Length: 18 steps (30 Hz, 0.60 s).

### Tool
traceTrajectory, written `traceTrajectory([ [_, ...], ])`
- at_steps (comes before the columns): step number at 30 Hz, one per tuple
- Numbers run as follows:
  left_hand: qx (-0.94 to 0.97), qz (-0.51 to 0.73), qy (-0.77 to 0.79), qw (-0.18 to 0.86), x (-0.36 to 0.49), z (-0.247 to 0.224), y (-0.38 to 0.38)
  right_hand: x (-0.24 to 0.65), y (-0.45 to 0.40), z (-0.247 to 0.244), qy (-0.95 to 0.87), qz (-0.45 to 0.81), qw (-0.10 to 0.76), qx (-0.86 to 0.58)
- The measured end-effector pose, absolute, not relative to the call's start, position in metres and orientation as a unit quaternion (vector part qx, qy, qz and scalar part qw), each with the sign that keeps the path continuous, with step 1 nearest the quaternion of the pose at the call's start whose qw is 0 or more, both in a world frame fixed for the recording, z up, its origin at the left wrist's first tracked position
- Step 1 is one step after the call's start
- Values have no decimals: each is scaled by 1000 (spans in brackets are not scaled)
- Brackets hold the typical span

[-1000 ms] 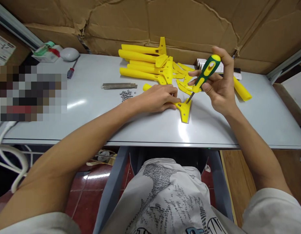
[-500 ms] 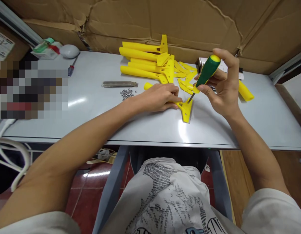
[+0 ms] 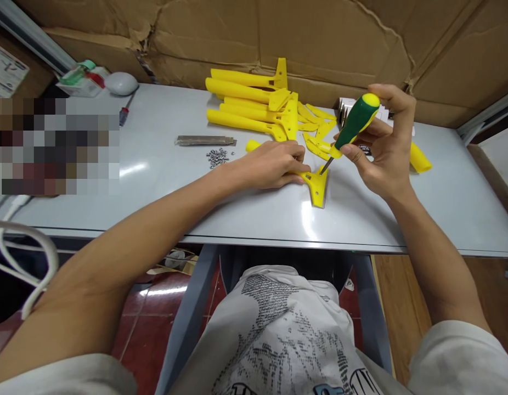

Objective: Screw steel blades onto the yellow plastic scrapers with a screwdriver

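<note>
Left hand (image 3: 278,164), palm down, fingers curled, grasping the yellow scraper (image 3: 317,186) flat on the desk (image 3: 254,219); right hand (image 3: 385,148), raised with bent fingers, grips the green-and-yellow screwdriver (image 3: 356,123), tilted, tip at the scraper's head.

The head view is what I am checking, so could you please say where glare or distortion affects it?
Head view: white glare on the desk near the yellow scraper and farther left, also on the red floor; the edges look stretched; coarse pixelation hides the far left.
</note>
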<state>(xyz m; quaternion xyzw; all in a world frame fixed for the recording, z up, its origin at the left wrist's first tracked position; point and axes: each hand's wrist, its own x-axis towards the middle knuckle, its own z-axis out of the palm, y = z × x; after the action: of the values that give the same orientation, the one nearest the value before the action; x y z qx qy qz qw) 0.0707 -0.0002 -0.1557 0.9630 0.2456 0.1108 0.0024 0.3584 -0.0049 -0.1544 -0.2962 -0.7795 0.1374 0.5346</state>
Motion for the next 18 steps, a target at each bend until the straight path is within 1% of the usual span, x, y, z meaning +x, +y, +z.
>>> traceTrajectory([
  [8,959,114,259,-24,76,-156,-10,350,-8,-167,-765,70,552,-325],
  [15,961,119,247,-28,73,-156,-8,349,-18,-158,-784,72,514,-342],
  [18,962,122,243,-26,72,-156,-6,346,-18,-159,-781,50,542,-306],
])
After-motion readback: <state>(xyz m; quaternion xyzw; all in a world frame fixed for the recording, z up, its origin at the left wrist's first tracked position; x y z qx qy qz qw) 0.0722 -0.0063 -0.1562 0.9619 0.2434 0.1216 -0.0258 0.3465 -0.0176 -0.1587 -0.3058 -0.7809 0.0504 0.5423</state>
